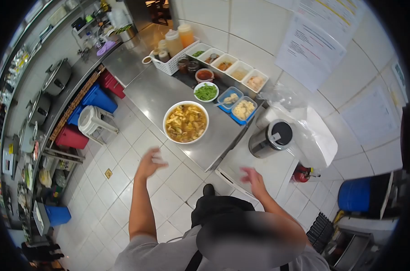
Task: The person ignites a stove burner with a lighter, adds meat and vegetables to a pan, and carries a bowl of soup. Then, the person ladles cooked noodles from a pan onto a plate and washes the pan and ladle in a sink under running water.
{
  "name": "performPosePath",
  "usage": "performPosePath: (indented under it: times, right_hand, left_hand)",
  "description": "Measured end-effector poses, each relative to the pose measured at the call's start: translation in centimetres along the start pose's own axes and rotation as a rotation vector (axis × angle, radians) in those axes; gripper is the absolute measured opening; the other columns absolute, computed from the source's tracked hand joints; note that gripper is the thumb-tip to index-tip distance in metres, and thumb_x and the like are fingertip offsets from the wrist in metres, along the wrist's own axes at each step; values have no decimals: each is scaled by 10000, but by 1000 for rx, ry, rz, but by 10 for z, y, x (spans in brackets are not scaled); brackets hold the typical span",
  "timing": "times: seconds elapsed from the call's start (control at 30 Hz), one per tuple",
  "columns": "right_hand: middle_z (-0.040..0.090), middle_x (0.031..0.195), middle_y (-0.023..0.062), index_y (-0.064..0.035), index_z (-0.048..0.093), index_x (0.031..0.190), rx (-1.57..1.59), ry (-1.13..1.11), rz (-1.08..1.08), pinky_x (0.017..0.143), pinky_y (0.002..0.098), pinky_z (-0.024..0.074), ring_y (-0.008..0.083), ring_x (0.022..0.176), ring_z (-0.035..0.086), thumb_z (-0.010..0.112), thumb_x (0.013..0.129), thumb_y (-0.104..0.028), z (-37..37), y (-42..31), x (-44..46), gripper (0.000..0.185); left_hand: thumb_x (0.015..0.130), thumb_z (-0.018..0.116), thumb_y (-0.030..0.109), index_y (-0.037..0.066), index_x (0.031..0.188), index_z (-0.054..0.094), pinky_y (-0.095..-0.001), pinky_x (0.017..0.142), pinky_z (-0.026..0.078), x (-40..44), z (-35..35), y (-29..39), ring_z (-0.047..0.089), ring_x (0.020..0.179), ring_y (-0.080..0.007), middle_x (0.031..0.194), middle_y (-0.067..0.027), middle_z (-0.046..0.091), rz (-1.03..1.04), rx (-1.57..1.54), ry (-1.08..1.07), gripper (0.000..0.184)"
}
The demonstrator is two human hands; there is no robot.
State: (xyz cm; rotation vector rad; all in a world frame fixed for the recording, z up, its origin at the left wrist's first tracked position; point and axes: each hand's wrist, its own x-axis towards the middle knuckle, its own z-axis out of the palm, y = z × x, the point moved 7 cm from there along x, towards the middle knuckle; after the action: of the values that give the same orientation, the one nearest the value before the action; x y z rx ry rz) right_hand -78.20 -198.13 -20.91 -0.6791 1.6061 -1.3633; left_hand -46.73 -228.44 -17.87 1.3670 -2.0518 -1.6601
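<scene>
My left hand (151, 164) hangs in the air over the tiled floor, fingers apart and holding nothing. Nearest to it, at the corner of the steel counter (147, 103), sits a large white bowl (164, 125) of brown soup with egg-like yellow pieces. My right hand (254, 179), slightly blurred, is in front of the white lidded unit with its fingers apart and nothing in them. Behind the soup stand a small bowl of chopped greens (207, 92) and two blue-edged tubs, one with minced garlic or similar (243, 109), the other with pale lumps and a spoon (230, 98).
A dark cylindrical canister (264, 142) stands on the white unit (235, 168). White ingredient containers (238, 71) line the wall beside a basket (172, 67) of sauce bottles. On the left are a white stool (93, 118), bins (100, 98) and a long counter with rice cookers (57, 77).
</scene>
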Motion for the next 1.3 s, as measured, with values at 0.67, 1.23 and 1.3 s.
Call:
performPosePath:
  times: [0.67,1.23,1.3]
  right_hand:
    - [685,932,111,-11,598,1045,653,1486,202,629,296,515,166,745,634,531,947,-238,-243,174,-558,256]
    - [685,948,126,2,599,1050,1200,1982,139,618,311,521,185,713,632,539,931,-244,-334,253,-737,280]
    - [687,935,128,1,598,1048,1252,2118,116,608,311,519,188,715,639,532,933,-231,-335,264,-757,267]
  left_hand:
    - [840,688,46,59,1375,399,-334,929,479,-231,674,207,560,1079,-171,1264,-106,548,228,236,-1709,609]
    - [889,660,133,25,1265,498,-258,864,469,-386,1108,310,588,959,-124,1081,-79,639,392,637,-1951,423]
    - [894,657,150,20,1252,500,-260,859,470,-438,1157,307,586,952,-121,1085,-79,637,463,706,-2079,412]
